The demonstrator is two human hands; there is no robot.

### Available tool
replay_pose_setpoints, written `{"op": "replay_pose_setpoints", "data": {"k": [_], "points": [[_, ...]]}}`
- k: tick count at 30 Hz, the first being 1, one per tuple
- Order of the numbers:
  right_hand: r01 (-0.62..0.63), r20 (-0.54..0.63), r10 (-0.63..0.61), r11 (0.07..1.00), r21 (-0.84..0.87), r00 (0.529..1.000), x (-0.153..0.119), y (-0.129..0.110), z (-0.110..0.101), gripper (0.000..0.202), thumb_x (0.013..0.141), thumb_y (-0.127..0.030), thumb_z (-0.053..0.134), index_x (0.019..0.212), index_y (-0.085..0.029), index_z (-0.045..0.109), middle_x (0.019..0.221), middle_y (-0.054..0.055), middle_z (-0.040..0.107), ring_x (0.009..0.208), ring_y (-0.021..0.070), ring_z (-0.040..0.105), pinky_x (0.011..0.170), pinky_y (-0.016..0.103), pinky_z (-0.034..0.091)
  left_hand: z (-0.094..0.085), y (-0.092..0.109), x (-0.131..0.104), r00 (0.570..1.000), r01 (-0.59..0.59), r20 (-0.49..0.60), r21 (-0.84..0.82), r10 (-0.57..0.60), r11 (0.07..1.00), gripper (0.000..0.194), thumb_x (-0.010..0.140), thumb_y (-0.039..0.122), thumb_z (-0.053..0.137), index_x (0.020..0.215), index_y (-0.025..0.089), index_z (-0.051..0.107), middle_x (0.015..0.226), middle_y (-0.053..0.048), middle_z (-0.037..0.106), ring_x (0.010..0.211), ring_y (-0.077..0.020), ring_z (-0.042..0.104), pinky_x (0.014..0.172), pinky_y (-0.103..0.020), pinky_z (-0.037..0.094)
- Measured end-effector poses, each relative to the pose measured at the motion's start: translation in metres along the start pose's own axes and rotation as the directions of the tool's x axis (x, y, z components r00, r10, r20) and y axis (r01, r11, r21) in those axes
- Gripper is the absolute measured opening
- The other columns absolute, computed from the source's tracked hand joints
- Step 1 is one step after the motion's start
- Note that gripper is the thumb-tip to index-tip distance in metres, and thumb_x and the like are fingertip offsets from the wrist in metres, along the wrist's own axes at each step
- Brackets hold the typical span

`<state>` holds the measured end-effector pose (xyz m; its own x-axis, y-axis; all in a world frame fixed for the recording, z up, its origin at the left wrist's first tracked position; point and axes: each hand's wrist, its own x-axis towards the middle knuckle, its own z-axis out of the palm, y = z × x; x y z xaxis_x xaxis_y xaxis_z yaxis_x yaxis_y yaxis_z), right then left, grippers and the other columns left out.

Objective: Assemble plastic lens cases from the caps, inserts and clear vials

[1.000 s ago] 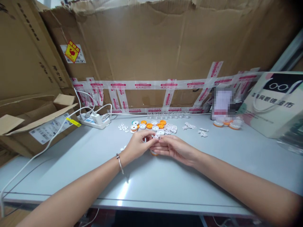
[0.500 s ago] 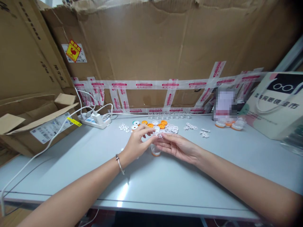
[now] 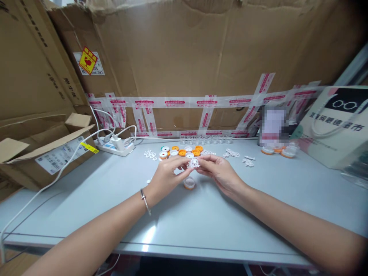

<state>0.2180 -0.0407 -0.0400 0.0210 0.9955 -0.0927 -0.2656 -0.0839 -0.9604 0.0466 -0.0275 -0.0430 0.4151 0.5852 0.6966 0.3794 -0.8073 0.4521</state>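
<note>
Between my two hands is a small white perforated plastic disc, held upright above the table. My left hand pinches its left edge with thumb and fingers. From the other side, my right hand grips its right edge with its fingertips. Just below them a clear round cup with an orange base stands on the table. Behind the hands lie several orange and white round caps. A pile of white lacy plastic pieces is partly hidden by my right hand.
Small white discs lie left of the caps, more white pieces to the right. A row of clear cups lines the back. A power strip and open carton stand left; orange-based cups and a paper bag right.
The white disc has turned to face me more fully. My right hand's fingers have curled in from a more spread pose, uncovering more of the clear cup below.
</note>
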Motion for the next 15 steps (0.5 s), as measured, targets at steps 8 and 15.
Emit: {"op": "replay_pose_setpoints", "data": {"k": [8, 15], "points": [[0.015, 0.103, -0.022, 0.998, 0.069, 0.994, -0.0048, 0.0007, 0.0046, 0.021, 0.066, -0.023, 0.072, 0.087, -0.021, 0.069, 0.083, 0.0, 0.072, 0.077, 0.0107, 0.066, 0.079, 0.023, 0.052, 0.0016, -0.0015, -0.0001, 0.999, -0.037, -0.018, 0.048, 0.038, 0.998, 0.018, 0.077, 0.015, 0.063, 0.094, 0.019, 0.066, 0.083, -0.002, 0.07, 0.073, -0.0125, 0.062, 0.069, -0.024, 0.05], [0.02, 0.221, -0.047, 0.992, 0.123, 0.974, -0.0079, -0.0046, 0.0022, 0.02, 0.072, -0.023, 0.067, 0.092, -0.023, 0.071, 0.102, 0.001, 0.069, 0.097, 0.0123, 0.062, 0.093, 0.024, 0.046, -0.0019, -0.0013, 0.0023, 0.997, -0.045, -0.067, 0.062, 0.049, 0.997, 0.016, 0.077, 0.015, 0.063, 0.092, 0.018, 0.066, 0.084, -0.003, 0.071, 0.073, -0.0127, 0.064, 0.069, -0.025, 0.05]]}}
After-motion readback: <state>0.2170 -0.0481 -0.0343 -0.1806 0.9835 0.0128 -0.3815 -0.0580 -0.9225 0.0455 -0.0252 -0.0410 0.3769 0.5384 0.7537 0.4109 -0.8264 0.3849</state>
